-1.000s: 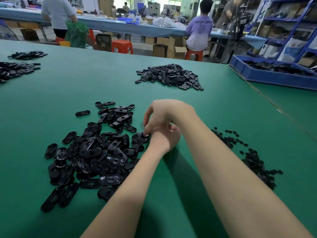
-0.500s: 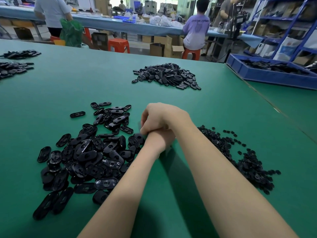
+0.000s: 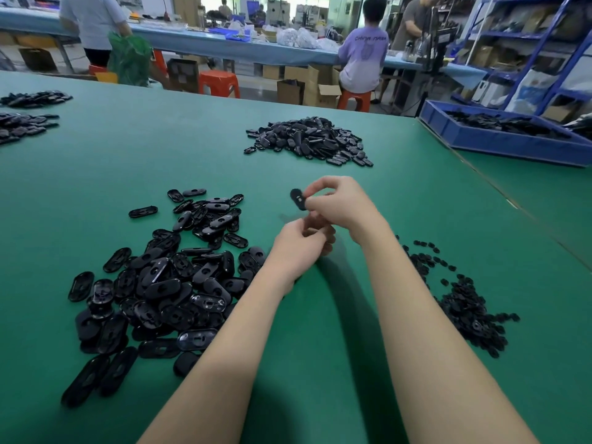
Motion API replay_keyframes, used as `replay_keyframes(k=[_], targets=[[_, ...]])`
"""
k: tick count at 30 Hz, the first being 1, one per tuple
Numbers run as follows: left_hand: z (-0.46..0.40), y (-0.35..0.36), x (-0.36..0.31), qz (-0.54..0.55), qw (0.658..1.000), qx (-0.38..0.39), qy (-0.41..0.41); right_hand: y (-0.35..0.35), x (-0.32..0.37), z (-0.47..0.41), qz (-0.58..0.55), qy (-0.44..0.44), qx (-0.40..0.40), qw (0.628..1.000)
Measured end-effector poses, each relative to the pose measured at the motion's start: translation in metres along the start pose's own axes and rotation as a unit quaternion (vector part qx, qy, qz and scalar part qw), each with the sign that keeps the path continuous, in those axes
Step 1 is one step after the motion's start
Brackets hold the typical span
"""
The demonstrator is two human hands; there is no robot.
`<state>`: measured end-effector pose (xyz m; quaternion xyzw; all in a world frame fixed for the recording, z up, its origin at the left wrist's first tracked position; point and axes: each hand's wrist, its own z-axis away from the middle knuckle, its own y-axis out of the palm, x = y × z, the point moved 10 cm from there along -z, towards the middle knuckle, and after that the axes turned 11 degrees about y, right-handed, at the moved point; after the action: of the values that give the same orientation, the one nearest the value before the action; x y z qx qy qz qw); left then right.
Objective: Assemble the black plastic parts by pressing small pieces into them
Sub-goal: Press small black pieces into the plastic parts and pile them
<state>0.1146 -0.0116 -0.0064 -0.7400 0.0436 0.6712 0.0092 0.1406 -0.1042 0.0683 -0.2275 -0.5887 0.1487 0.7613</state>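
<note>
Since half a second ago the clasped hands have parted. The right hand (image 3: 339,203) now pinches a black oval part (image 3: 298,199) above the green table (image 3: 320,347), at twelve o'clock from the left hand (image 3: 299,248), whose curled fingers hide any contents. Loose parts (image 3: 153,283) lie at nine o'clock, small pieces (image 3: 464,306) at three.

Two bare forearms, no sleeves, left hand (image 3: 299,248), right hand (image 3: 341,203)

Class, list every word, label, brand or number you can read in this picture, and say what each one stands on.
"CHINA NASA": across the back of the lilac T-shirt of the seated person; only roughly legible.
Cardboard boxes beneath the far bench: markings too small to read.
White and blue sack beside the blue shelving: print too blurred to read.
Black oval plastic part in the right hand: no lettering.
</note>
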Motion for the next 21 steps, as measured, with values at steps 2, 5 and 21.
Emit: replay_keyframes(k=[2,5,21], targets=[[0.001,-0.002,-0.001,0.022,1.000,-0.011,-0.002,-0.019,-0.015,0.003,-0.094,0.009,-0.012,0.995],[0.001,-0.012,-0.005,0.060,0.997,-0.054,0.012,-0.027,-0.035,0.006,-0.154,0.028,0.034,0.987],[0.007,-0.014,-0.007,0.125,0.989,-0.079,0.029,-0.082,-0.082,0.010,0.264,0.118,-0.089,0.953]])
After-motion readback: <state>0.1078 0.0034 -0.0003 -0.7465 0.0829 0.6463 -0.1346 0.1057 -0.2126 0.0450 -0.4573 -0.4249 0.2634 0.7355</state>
